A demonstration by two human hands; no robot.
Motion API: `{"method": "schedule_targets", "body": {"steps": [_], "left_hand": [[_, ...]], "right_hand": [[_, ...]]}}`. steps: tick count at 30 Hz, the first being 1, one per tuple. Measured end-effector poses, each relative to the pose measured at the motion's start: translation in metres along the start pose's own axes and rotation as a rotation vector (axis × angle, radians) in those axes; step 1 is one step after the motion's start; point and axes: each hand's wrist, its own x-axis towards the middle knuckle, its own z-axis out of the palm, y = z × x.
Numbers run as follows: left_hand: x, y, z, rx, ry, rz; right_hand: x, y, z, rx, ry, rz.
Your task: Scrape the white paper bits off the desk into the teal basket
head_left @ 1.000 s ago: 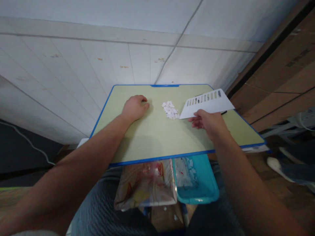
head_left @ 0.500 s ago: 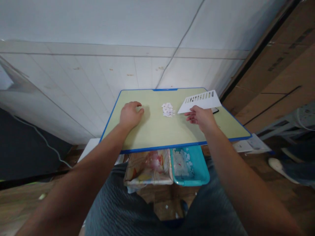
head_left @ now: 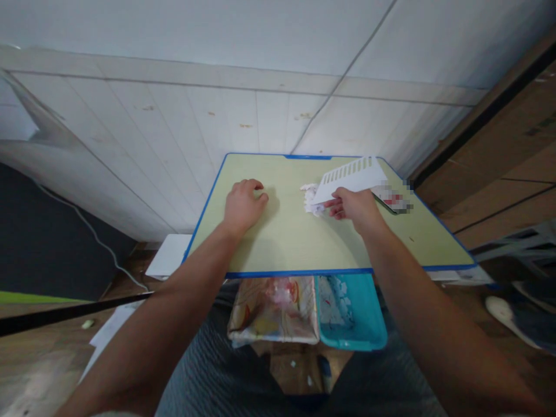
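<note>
My right hand (head_left: 353, 206) grips a white sheet with a row of slots (head_left: 362, 176) by its lower edge, thumb on top and fingers beneath. The sheet is tilted, its left corner in front of part of a small heap of white paper bits (head_left: 309, 200). Whether the sheet touches the heap, I cannot tell. To the left, my left hand (head_left: 245, 202) is by the board, fingers curved and apart, holding nothing. Both hands are over a pale yellow board with a blue rim (head_left: 278, 243).
A phone (head_left: 391, 202), partly blurred out, lies right of my right hand. Below the board's front edge sit a patterned lined box (head_left: 247, 324) and a turquoise bin (head_left: 365, 336) with white scraps inside. A panelled wall (head_left: 182, 139) stands behind; cartons (head_left: 490, 174) stand right.
My right hand has brought the slotted sheet leftward relative to the board, so it now covers part of the heap. More of the phone shows. The whole view has shifted slightly.
</note>
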Motion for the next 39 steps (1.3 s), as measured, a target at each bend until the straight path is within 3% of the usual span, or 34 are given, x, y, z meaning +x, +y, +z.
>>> {"method": "schedule_targets", "body": {"steps": [6, 11, 15, 21, 27, 32, 39], "left_hand": [[0.001, 0.014, -0.005, -0.005, -0.073, 0.093], [0.022, 0.025, -0.002, 0.023, -0.160, 0.209], [0.052, 0.020, 0.019, 0.075, -0.163, 0.171], [0.063, 0.005, 0.032, 0.072, -0.154, 0.165], [0.058, 0.008, 0.031, 0.048, -0.195, 0.186], [0.059, 0.008, 0.032, 0.049, -0.199, 0.178], [0.060, 0.005, 0.033, 0.022, -0.180, 0.182]], "right_hand": [[-0.002, 0.003, -0.002, -0.029, -0.084, -0.083], [-0.017, 0.038, -0.047, -0.015, 0.021, -0.242], [-0.036, 0.067, -0.075, -0.234, -0.012, -0.304], [-0.024, 0.058, -0.067, -0.459, -0.024, -0.398], [-0.030, 0.058, -0.069, -0.391, 0.000, -0.371], [-0.045, 0.063, -0.080, -0.446, -0.010, -0.396], [-0.054, 0.066, -0.096, -0.333, -0.009, -0.371]]}}
